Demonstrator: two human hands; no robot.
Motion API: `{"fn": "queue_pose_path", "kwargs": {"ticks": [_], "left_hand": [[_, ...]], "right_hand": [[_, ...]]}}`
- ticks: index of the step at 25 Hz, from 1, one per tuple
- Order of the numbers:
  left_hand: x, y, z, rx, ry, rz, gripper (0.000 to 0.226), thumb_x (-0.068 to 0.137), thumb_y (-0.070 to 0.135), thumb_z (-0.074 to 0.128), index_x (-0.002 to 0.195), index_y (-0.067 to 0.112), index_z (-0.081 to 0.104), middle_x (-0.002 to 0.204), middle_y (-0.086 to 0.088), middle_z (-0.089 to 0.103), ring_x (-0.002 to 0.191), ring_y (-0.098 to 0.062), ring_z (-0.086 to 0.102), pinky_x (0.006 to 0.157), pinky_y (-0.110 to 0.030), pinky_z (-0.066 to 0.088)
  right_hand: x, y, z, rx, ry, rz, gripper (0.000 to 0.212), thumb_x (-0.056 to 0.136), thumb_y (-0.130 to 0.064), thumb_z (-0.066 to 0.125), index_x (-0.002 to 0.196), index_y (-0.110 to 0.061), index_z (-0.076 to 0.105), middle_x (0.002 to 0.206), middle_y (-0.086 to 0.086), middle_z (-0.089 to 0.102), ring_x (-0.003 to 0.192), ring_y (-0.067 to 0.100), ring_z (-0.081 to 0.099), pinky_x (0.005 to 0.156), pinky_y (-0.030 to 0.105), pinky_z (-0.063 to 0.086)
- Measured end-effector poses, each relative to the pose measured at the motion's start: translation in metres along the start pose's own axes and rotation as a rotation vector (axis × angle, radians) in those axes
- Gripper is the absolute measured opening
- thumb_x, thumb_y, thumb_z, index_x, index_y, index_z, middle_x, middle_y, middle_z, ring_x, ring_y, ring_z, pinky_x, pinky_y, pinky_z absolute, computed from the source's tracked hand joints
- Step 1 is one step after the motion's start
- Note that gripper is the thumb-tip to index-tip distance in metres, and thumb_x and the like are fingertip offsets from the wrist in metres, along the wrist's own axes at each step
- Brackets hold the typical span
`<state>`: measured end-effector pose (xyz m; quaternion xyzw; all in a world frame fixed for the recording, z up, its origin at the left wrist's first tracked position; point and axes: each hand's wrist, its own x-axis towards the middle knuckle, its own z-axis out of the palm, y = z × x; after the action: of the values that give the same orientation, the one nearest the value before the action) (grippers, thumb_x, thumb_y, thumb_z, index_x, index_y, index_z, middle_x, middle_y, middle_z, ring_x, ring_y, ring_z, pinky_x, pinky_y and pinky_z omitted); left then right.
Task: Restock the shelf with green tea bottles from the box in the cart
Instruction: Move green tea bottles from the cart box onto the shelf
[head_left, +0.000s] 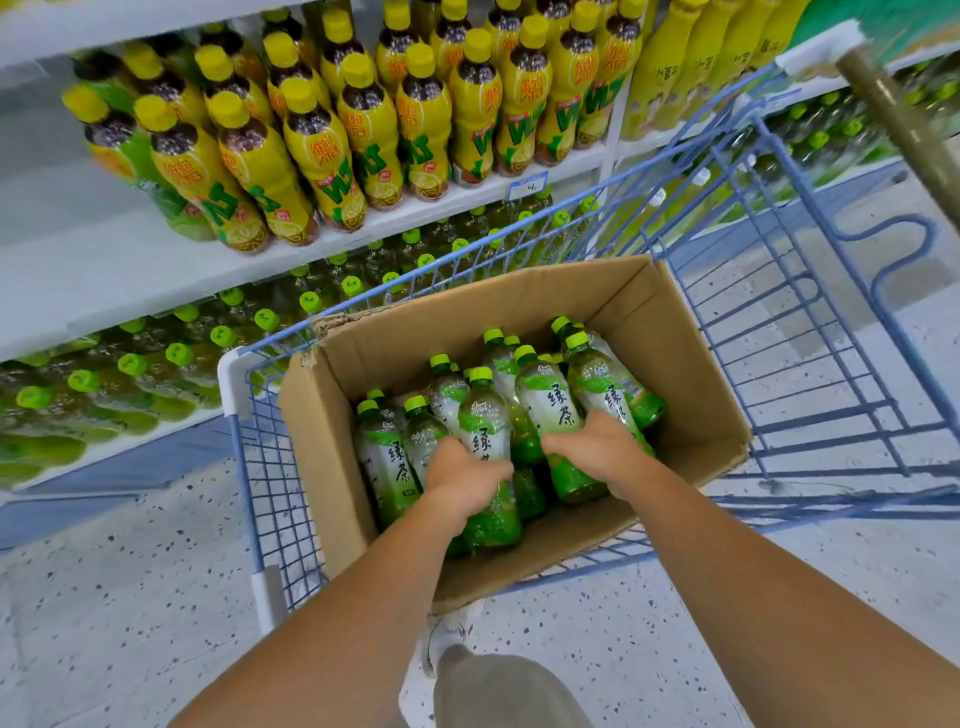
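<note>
An open cardboard box (670, 364) sits in a blue wire cart (810, 332) and holds several green tea bottles with green caps. My left hand (462, 480) is closed around one green tea bottle (485, 421) near the box's middle. My right hand (597, 449) grips another green tea bottle (550, 400) just to its right. Both bottles are still down among the others in the box. The lower shelf (130, 447) on the left carries rows of the same green-capped bottles.
The upper shelf (457, 200) holds several yellow lemon tea bottles (363, 135). The cart's handle (904, 119) rises at the upper right. My shoe and trouser leg (498, 686) are below the cart on a speckled floor.
</note>
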<state>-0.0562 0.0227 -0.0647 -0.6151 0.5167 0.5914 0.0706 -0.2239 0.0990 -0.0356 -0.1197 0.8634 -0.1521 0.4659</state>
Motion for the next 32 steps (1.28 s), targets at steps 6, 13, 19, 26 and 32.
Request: {"fn": "queue_pose_path", "kwargs": {"ticks": [6,13,19,26,32], "left_hand": [[-0.04,0.015,-0.04,-0.117,0.002,0.114,0.067,0.064,0.04,0.078,0.119,0.028,0.042,0.103,0.001,0.064,0.088,-0.021,0.066,0.066,-0.036,0.055],[-0.096,0.037,-0.097,-0.204,0.09,0.328,0.036,0.075,0.037,0.081,0.103,0.033,0.058,0.099,0.006,0.071,0.087,-0.014,0.069,0.078,-0.043,0.06],[-0.144,0.053,-0.167,-0.239,0.185,0.514,0.047,0.063,0.053,0.079,0.105,0.034,0.068,0.094,0.013,0.075,0.085,-0.01,0.073,0.073,-0.038,0.061],[-0.174,0.036,-0.279,-0.3,0.32,0.614,0.033,0.077,0.036,0.082,0.103,0.033,0.062,0.091,0.013,0.072,0.073,0.001,0.069,0.058,-0.02,0.054],[-0.192,-0.009,-0.396,-0.34,0.444,0.643,0.039,0.076,0.031,0.083,0.107,0.026,0.059,0.091,0.008,0.071,0.068,0.002,0.067,0.052,-0.015,0.05]], "right_hand": [[-0.05,-0.005,0.002,0.1,0.087,-0.097,0.051,0.058,-0.038,0.079,0.097,-0.023,0.049,0.09,-0.004,0.06,0.074,0.007,0.054,0.053,0.026,0.035],[-0.113,-0.041,0.002,0.221,0.103,-0.312,0.036,0.069,-0.028,0.077,0.1,-0.026,0.059,0.091,-0.002,0.069,0.081,0.015,0.065,0.06,0.029,0.046],[-0.159,-0.09,0.018,0.186,0.113,-0.493,0.042,0.074,-0.03,0.076,0.11,-0.03,0.054,0.095,-0.005,0.066,0.081,0.012,0.063,0.06,0.031,0.047],[-0.208,-0.171,0.069,0.172,0.12,-0.666,0.049,0.074,-0.03,0.076,0.117,-0.031,0.053,0.098,-0.008,0.067,0.083,0.01,0.065,0.062,0.03,0.049],[-0.255,-0.244,0.158,0.145,0.076,-0.804,0.047,0.077,-0.032,0.079,0.114,-0.036,0.051,0.098,-0.012,0.065,0.082,0.003,0.063,0.06,0.025,0.048]]}}
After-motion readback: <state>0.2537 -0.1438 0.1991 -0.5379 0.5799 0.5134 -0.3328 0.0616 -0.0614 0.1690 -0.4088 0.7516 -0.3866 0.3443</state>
